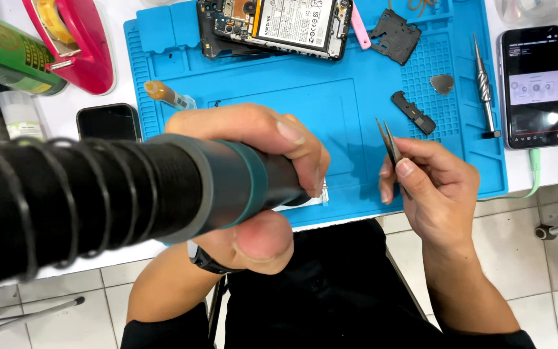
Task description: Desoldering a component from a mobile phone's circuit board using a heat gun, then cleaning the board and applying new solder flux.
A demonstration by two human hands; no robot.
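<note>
My left hand [256,174] grips a thick black and teal handle [227,184] with a coiled hose [53,207] running off to the left, its tip pointing down at a small pale part [305,201] near the front edge of the blue work mat [330,103]. My right hand [431,190] pinches thin metal tweezers [389,143], tips pointing up and left, just right of the handle's tip. An opened phone [279,26] with its battery showing lies at the mat's far edge.
On the mat lie black phone covers [395,33] [413,111], a grey pick [442,84], a screwdriver [484,84], a pink pry tool [359,27] and a small tube [166,95]. A lit phone [533,84] lies right, a dark phone [108,121] left, plus a green can [4,55] and red tape dispenser [75,39].
</note>
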